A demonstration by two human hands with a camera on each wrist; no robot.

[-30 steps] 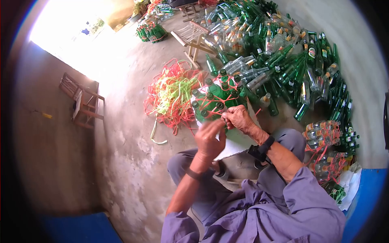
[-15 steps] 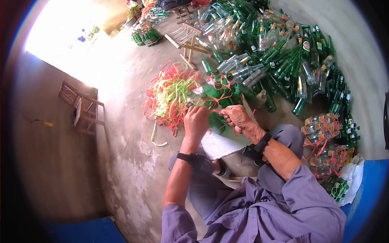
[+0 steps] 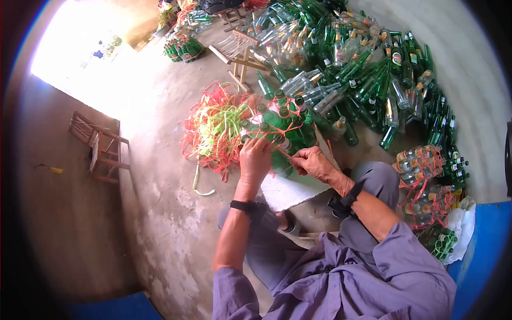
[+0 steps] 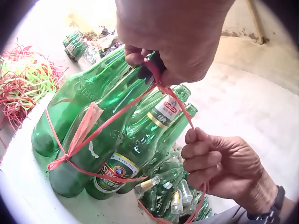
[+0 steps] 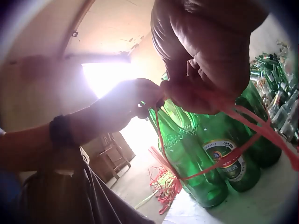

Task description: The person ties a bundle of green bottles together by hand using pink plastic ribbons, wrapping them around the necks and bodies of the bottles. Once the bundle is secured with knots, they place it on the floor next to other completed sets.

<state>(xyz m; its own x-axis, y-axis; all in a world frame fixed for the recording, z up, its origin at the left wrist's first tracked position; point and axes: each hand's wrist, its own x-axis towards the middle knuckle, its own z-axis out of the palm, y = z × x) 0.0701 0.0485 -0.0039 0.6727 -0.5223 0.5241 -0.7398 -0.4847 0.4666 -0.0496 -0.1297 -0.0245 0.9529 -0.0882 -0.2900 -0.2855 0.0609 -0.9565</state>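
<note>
I see red twine (image 4: 85, 130) already round the green bottles (image 4: 70, 182); my left grip (image 3: 255, 160) and right grip (image 3: 316, 163) pinch its upper strands, the top tying seemingly unfinished.

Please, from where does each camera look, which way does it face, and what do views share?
Head: on the head, facing forward and down at left hand, right hand and green bottles; shirt shows.
Left wrist: faces the left hand's work; left hand above, right hand lower right.
Right wrist: faces the right hand's work; right hand above, left hand at left.
Both wrist views share bound green bottles and red strap.
</note>
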